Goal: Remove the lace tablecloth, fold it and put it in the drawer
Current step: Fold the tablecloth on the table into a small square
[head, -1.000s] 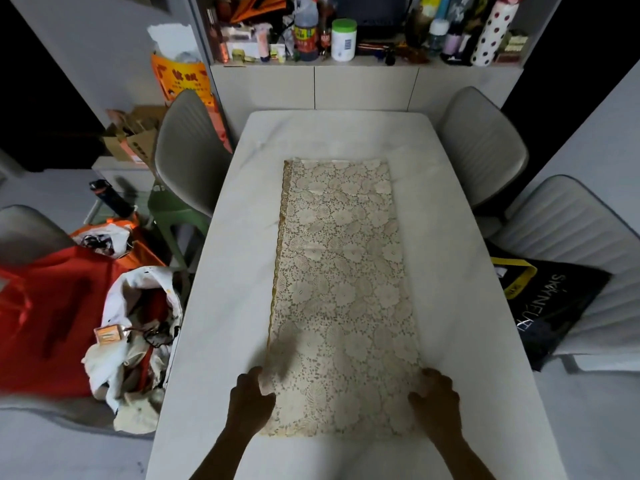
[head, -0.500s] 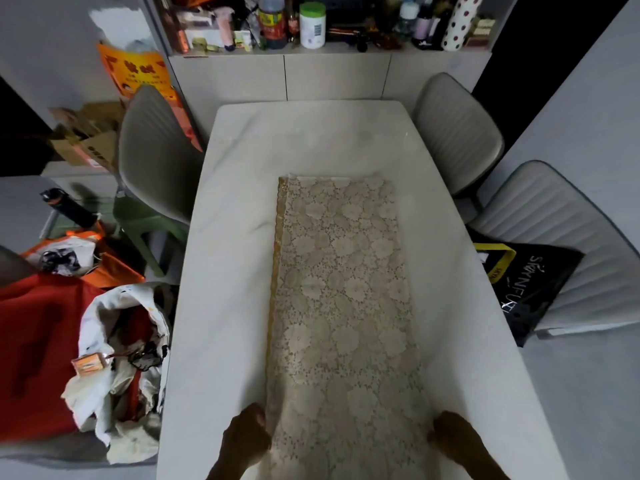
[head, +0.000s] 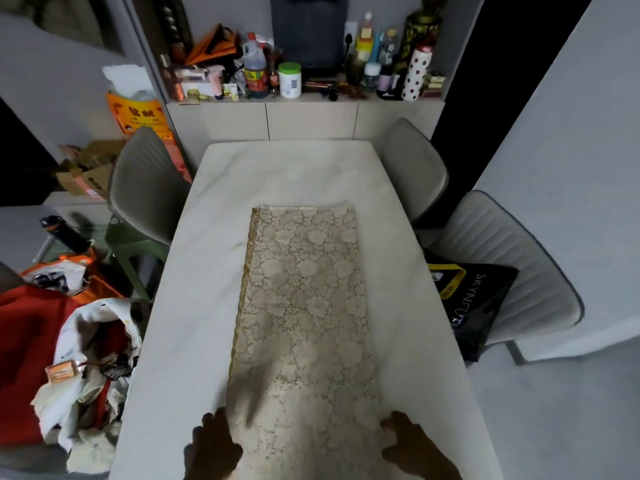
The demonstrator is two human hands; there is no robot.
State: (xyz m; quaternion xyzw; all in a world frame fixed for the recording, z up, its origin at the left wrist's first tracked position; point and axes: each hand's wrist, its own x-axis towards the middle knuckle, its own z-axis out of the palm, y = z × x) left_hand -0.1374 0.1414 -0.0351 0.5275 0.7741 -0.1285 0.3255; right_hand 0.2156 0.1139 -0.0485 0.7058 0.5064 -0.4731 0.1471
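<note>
Lying lengthwise on the table (head: pixel 194 306), the folded lace tablecloth (head: pixel 304 323) runs its long axis away from its near end, where left hand (head: pixel 213 445) and right hand (head: pixel 412 445) touch its corners, grip unclear.

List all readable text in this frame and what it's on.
"SKYNFUT...": white letters on the black bag lying on the chair right of the table; the end is cut off.
Orange bag by the left wall: red characters, too blurred to read.
Bottle and jar labels on the shelf: too small to read.
</note>
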